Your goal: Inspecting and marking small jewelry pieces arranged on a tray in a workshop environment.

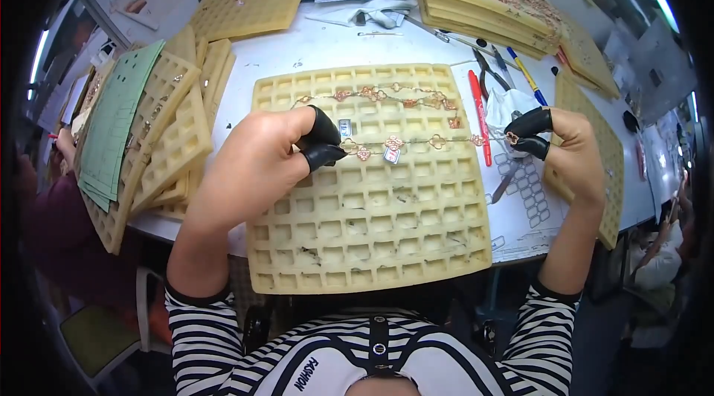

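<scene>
A thin chain with rose-coloured clover-shaped links (pixel 437 141) is stretched level over a yellow gridded tray (pixel 368 279). My left hand (pixel 279 156), with black covers on thumb and forefinger, pinches its left end. At the other end, my right hand (pixel 558 142), covered the same way, grips the chain beside a clover link (pixel 511 138). A small written tag (pixel 392 155) lies by the chain, another tag (pixel 345 128) near my left fingertips. Farther back on the tray rests a second clover chain (pixel 372 93).
A red marker (pixel 479 117), pliers (pixel 491 75) and white tissue (pixel 505 109) lie right of the tray. Yellow trays (pixel 485 17) are stacked at the back right. More trays with green sheets (pixel 120 117) lean at left, beside another person's hand (pixel 66 145).
</scene>
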`<state>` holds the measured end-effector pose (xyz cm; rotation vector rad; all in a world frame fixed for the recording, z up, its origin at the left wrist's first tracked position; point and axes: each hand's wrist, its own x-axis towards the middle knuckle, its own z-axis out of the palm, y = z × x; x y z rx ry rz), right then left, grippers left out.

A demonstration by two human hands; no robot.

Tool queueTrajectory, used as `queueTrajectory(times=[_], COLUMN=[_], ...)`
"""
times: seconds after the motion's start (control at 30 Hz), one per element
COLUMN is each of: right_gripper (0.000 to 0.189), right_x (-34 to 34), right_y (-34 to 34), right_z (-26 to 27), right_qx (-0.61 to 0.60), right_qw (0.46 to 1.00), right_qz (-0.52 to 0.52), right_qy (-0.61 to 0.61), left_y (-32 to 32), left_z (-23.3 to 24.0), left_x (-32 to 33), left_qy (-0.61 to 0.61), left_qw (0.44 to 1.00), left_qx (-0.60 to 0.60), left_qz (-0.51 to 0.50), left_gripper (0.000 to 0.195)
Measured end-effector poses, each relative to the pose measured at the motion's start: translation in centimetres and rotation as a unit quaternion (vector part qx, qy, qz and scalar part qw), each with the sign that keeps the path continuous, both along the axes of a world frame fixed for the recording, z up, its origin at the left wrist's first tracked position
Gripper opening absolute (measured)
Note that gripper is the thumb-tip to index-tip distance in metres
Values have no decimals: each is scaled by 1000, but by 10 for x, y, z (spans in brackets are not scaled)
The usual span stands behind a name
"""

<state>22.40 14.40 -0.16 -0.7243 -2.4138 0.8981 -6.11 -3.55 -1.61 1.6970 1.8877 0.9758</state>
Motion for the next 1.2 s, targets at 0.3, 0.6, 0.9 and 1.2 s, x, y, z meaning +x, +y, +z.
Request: queueTrajectory(times=[0.3,0.6,0.9,1.2], right_gripper=[12,12,14,17], right_x=[-7,-7,-6,-6], right_y=[-4,-4,-3,-2], right_z=[-2,-3,-2,-2], right_qx=[2,1,18,22], right_qw=[999,999,999,998], right_qz=[11,16,33,50], right_qy=[30,29,31,43], left_y=[-3,-3,-3,-2], left_z=[3,3,5,7], left_x=[-2,-4,-1,1], left_qy=[17,103,75,34], left_qw=[1000,994,996,998], left_qx=[-21,-33,-37,-46], left_qz=[2,-1,17,19], left_gripper=[8,7,8,9])
